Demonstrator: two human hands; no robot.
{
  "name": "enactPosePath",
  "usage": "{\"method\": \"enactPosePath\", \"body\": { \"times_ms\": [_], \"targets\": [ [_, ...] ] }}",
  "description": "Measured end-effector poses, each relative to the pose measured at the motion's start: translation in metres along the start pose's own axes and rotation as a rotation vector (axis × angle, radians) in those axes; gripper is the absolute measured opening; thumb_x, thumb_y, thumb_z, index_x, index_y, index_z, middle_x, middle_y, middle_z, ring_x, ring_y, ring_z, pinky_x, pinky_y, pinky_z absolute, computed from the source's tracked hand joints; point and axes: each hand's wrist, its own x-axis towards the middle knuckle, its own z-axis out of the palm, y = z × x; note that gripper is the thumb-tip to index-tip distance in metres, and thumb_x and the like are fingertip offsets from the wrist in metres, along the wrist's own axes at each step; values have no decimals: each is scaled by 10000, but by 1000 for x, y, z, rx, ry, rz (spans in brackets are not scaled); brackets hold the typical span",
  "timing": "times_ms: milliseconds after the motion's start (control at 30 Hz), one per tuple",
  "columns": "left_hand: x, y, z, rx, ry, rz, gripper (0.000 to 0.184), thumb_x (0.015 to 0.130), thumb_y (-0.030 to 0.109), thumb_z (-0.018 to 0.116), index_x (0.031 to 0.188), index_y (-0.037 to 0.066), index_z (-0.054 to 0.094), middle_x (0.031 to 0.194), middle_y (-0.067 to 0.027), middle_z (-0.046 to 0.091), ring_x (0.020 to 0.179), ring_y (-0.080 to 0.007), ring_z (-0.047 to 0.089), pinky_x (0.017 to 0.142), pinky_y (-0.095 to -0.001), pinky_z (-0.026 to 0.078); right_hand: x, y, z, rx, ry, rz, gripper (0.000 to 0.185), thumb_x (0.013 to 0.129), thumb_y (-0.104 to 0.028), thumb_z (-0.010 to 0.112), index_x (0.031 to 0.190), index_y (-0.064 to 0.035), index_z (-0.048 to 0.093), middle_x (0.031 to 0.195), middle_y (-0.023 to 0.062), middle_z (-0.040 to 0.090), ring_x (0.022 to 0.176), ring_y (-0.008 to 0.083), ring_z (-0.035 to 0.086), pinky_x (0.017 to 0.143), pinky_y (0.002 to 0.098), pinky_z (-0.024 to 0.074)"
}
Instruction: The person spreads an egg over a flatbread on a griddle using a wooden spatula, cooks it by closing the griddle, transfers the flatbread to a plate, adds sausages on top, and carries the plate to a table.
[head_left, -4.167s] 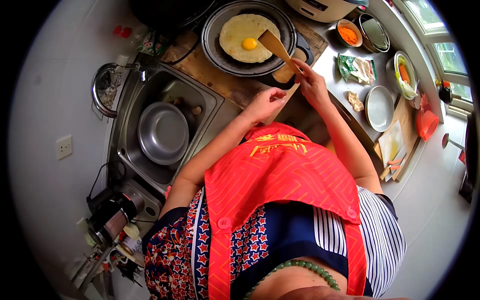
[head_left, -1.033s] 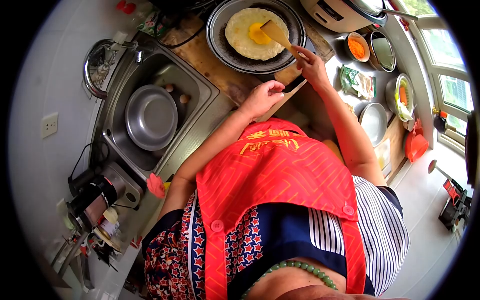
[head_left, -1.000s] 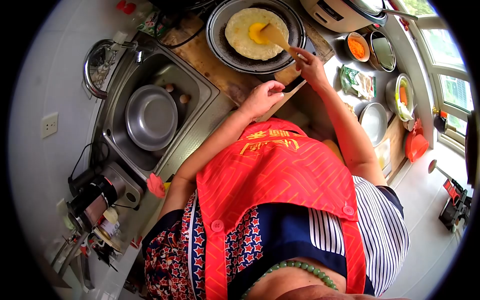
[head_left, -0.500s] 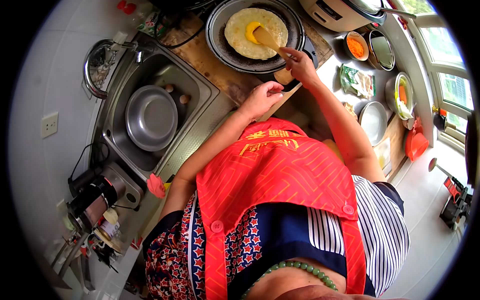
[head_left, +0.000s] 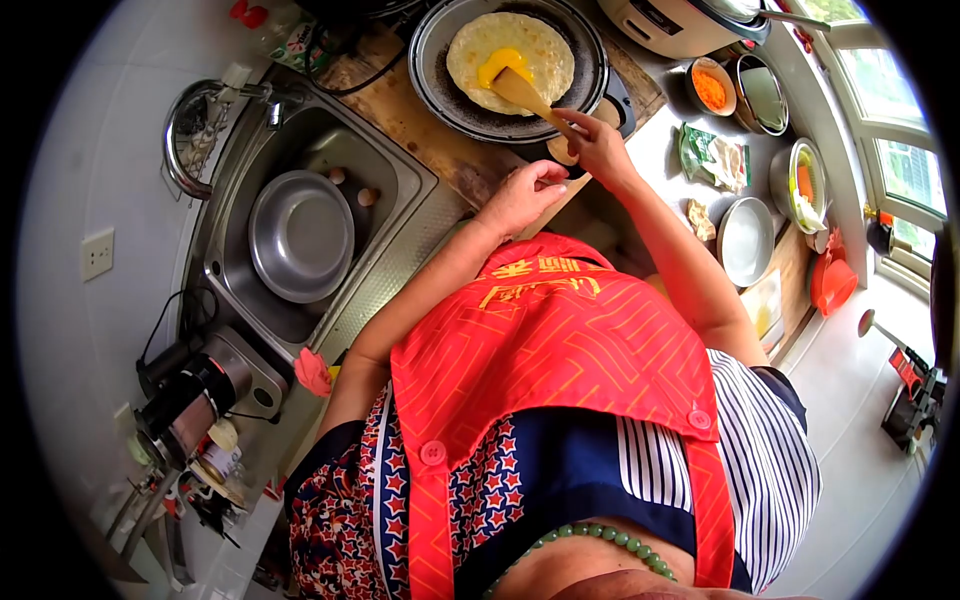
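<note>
My right hand (head_left: pixel 600 150) is closed round the handle of a wooden spatula (head_left: pixel 522 93). The spatula's blade rests in yellow beaten egg or yolk (head_left: pixel 502 66) on a round flatbread (head_left: pixel 545 55). That flatbread lies in a dark round electric griddle pan (head_left: pixel 435 100). Just below the pan, near the counter's front edge, my left hand (head_left: pixel 522 198) hovers, fingers loosely curled and nothing visible in them.
At left, a metal basin (head_left: pixel 300 236) sits in the sink (head_left: pixel 400 190) beside eggshells (head_left: pixel 368 196). On the right counter stand a bowl of shredded carrot (head_left: pixel 710 90), a green packet (head_left: pixel 712 158), a pale bowl (head_left: pixel 746 242) and a colander (head_left: pixel 800 188). A rice cooker (head_left: pixel 650 25) stands at the back.
The spatula's blade has moved slightly left and down, and the yellow patch is spread wider to the left. My right hand has shifted slightly toward me; the left has barely moved.
</note>
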Motion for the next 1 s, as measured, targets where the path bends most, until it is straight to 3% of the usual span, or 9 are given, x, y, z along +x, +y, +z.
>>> {"method": "enactPosePath", "body": {
  "times_ms": [200, 233, 500, 633, 867, 1000],
  "targets": [
    [2, -3, 4, -31, 14, 17, 260, 848, 86, 628, 1091, -6, 609, 990, -81, 661, 905, -140, 614, 824, -286, 502, -14, 29, -19, -38, 90, -2, 418, 878, -40, 492, 1273, -137, 591, 664, -11, 515, 619, 69, 469, 579, 230, 411],
    [2, -3, 5, -22, 12, 15, 262, 847, 88, 630, 1091, -4, 610, 989, -81, 661, 903, -139, 614, 821, -286, 503, -10, 38, -22, -61, 137, -28, 375, 895, -92, 527, 1257, -160, 598, 652, 41, 569, 607, 112, 521, 597, 276, 460],
    [7, -2, 10, 48, -33, -34, 282, 867, 95, 603, 1136, 10, 598, 1032, -50, 637, 917, -110, 579, 845, -274, 473, 35, 32, -47, -158, 218, -38, 347, 882, -143, 544, 1218, -181, 622, 706, 102, 635, 630, 164, 589, 655, 318, 491],
    [9, -8, 11, 41, -28, -29, 282, 866, 98, 606, 1134, 10, 597, 1033, -48, 636, 919, -110, 579, 845, -274, 472, 67, 14, -48, -295, 326, -164, 327, 888, -186, 560, 1207, -201, 627, 703, 126, 635, 636, 182, 600, 654, 332, 489],
    [11, -10, 5, 3, -10, -40, 288, 863, 100, 608, 1137, 12, 594, 1027, -48, 634, 913, -111, 579, 831, -274, 476, 23, 7, -47, -267, 24, -63, 314, 895, -176, 580, 1204, -179, 632, 635, 76, 588, 587, 153, 543, 608, 326, 466],
    [14, -10, 4, -4, -5, -40, 288, 862, 102, 607, 1135, 13, 594, 1024, -49, 634, 899, -113, 582, 822, -274, 479, 44, 14, -45, -282, 88, -151, 321, 888, -171, 577, 1203, -194, 632, 641, 88, 593, 587, 176, 561, 612, 337, 471]
  ]
}}
